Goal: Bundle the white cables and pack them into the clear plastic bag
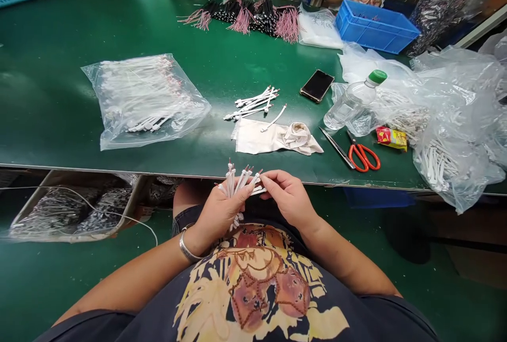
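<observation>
My left hand (219, 210) is closed around a bundle of short white cables (238, 181), their plug ends sticking up just below the table's front edge. My right hand (288, 196) pinches the ends of the same bundle from the right. Both hands sit over my lap, in front of the green table (59, 93). A small loose pile of white cables (255, 103) lies on the table beyond my hands, with a beige cloth (277, 137) just in front of it.
A clear bag of white cables (142, 98) lies at the left. A phone (317, 85), water bottle (354, 100), red-handled scissors (362, 156) and more plastic bags (451, 120) sit at the right. Pink-and-black wire bundles (253, 17), a blue bin (374, 25) and other people are across the table.
</observation>
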`<state>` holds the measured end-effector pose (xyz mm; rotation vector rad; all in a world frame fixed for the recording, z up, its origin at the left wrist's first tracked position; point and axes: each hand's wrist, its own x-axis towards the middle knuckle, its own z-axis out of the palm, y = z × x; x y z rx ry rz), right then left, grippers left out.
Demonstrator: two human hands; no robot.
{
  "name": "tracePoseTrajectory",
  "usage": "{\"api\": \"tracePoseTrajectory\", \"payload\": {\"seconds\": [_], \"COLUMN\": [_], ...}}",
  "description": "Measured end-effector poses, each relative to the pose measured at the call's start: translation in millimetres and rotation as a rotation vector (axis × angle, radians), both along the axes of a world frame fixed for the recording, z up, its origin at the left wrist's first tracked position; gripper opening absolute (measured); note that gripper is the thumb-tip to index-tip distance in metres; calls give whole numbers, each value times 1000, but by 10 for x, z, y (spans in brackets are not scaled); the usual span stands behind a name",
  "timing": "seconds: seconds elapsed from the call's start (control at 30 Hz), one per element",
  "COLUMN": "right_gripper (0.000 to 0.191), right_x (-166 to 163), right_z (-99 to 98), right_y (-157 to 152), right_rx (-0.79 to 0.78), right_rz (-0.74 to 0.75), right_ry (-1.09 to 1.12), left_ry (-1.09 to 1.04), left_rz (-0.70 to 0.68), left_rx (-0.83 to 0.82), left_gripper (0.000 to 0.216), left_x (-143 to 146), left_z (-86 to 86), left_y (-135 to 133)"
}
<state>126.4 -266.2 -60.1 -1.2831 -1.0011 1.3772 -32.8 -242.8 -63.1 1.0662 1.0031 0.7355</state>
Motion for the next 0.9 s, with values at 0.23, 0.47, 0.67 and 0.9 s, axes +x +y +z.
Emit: {"api": "tracePoseTrajectory", "payload": {"seconds": [0.23, 0.47, 0.67, 0.9], "right_gripper": [26, 25, 31, 28], "right_x": [-25, 88, 205, 141], "right_z": [11, 29, 116, 96], "right_y": [-24, -77, -86, -23], "right_rx": [-53, 23, 62, 127], "right_rz": [-2, 263, 52, 59], "right_ry": [-30, -330, -328, -351], "left_ry": [-142, -96, -30, -10], "left_rz": [109, 130, 50, 9], "left_rx": [-87, -70, -46, -54], "left_gripper": [27, 22, 24, 24], "left_x": [45, 13, 13, 22], "left_z": [-64, -85, -60, -48], "left_y": [10, -5, -9, -10]}}
